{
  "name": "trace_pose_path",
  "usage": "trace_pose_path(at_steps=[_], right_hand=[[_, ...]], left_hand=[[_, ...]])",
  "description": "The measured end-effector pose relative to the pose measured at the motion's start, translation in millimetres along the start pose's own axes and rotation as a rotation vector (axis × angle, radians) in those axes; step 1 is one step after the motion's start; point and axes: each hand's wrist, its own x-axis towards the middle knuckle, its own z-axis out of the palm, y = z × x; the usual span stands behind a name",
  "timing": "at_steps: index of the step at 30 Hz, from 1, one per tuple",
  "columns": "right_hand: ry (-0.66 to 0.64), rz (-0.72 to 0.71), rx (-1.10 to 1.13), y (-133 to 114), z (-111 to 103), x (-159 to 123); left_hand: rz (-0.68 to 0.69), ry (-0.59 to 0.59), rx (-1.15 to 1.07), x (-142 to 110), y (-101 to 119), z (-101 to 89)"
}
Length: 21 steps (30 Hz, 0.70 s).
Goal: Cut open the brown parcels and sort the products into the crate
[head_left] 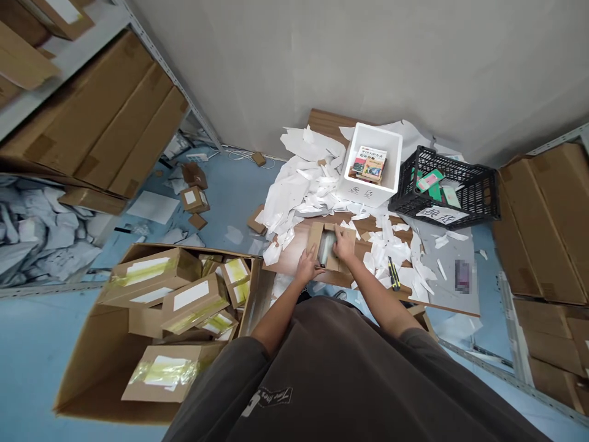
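A small cardboard box (315, 237) lies open on the wooden table (294, 240), its flaps folded out. Inside it shows something pale in what looks like clear wrapping (327, 245); its kind cannot be made out. My left hand (307, 267) grips the box's left side near the front corner. On the other side, my right hand (343, 244) is closed on the right flap, thumb and fingers at the opening. A yellow and black utility knife (394, 274) rests among torn white paper (385, 247) to the right of my right hand.
Behind the box stand a white foam box (368, 195) with books (372, 164) and a black crate (478, 212) with green packs. A large carton (92, 368) of taped parcels stands at left. Shelves with cartons (99, 110) flank both sides. Small boxes (194, 199) lie on the blue floor.
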Motion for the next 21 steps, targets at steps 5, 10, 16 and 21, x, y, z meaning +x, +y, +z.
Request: trace_pose_path(at_steps=[5,10,16,21], right_hand=[[-0.083,-0.173,-0.07,-17.0,-2.4,49.2],[-0.218,-0.231,-0.099,-32.8,16.2,65.4],[-0.053,-0.121,0.036,-49.3,38.1,22.7],[-0.212,0.196,0.043,-68.0,59.0,7.0]], left_hand=[[-0.004,0.062,0.032,-10.5,-17.5,-14.4],[-0.06,0.08,0.082,-21.8,-41.1,-24.6],[-0.09,0.108,0.047,-19.6,-39.7,-15.5],[-0.066,0.134,-0.007,-16.2,-30.0,-9.0]])
